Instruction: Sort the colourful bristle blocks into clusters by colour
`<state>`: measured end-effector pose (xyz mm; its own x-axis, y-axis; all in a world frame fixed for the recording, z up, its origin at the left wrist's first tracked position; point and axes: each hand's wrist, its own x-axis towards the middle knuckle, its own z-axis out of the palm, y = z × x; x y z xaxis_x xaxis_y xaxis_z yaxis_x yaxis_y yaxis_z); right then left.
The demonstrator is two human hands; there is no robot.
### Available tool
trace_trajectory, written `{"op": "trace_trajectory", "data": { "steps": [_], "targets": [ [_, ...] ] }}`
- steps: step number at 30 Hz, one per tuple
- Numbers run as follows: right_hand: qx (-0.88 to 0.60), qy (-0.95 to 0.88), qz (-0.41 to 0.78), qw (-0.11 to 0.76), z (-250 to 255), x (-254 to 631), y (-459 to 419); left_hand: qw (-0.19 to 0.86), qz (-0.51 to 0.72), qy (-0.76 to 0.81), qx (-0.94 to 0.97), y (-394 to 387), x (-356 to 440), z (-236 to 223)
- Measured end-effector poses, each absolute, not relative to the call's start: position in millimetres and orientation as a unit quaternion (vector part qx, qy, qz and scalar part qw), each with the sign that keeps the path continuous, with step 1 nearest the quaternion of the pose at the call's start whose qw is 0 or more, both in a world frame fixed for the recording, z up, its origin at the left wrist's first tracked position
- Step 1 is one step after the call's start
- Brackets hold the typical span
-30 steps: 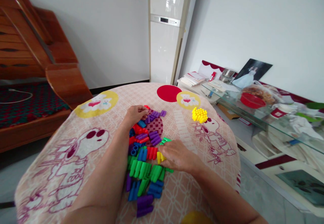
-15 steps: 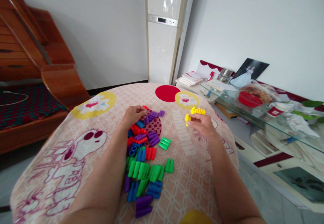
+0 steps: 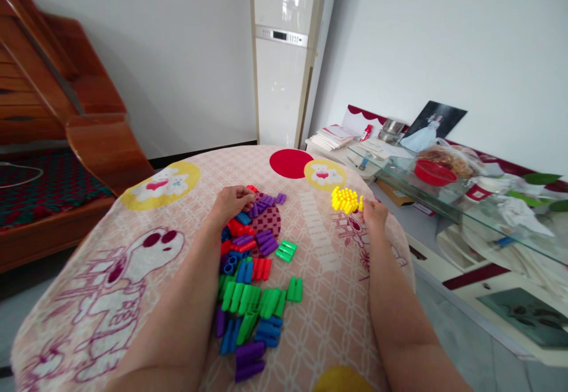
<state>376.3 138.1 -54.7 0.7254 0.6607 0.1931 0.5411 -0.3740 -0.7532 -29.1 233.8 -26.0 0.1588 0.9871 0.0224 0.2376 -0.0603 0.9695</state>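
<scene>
My right hand pinches a small yellow plastic piece at the right edge of a cluster of the same yellow pieces. My left hand rests at the far end of the mixed pile, its fingers closed together beside the purple pieces; whatever they may hold is hidden. Toward me the pile runs on with red pieces, green tube-shaped pieces, blue pieces and purple ones. Two green groups lie slightly apart on its right side.
A patterned cloth covers the round table. To the right stands a glass-topped cabinet with a red bowl, a paper cup and papers. A wooden seat is on the left, and a tall white appliance stands behind.
My right hand has left the mixed pile with yellow pieces and moved to the far right, beside the yellow cluster. My left hand has stayed at the pile's far end.
</scene>
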Motion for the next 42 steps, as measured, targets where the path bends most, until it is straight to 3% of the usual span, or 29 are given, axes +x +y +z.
{"op": "trace_trajectory", "data": {
  "steps": [5, 9, 26, 33, 37, 42],
  "targets": [
    [-0.871, -0.407, -0.052, 0.269, -43, 364, 137, 0.463, 0.411, 0.501, 0.605, 234, -29, -27],
    [-0.894, -0.380, -0.054, 0.233, -38, 357, 131, 0.459, 0.412, 0.506, 0.602, 234, -28, -27],
    [-0.864, -0.427, -0.042, 0.264, -37, 365, 132, 0.468, 0.418, 0.506, 0.592, 231, -31, -22],
    [-0.804, -0.429, -0.156, 0.380, -34, 346, 125, 0.413, 0.534, 0.522, 0.521, 231, -75, -8],
    [-0.723, -0.546, -0.096, 0.412, -25, 298, 118, 0.388, 0.564, 0.565, 0.461, 231, -105, -11],
    [-0.614, -0.700, 0.063, 0.359, -21, 229, 103, 0.382, 0.532, 0.598, 0.462, 232, -114, -22]
  ]
}}
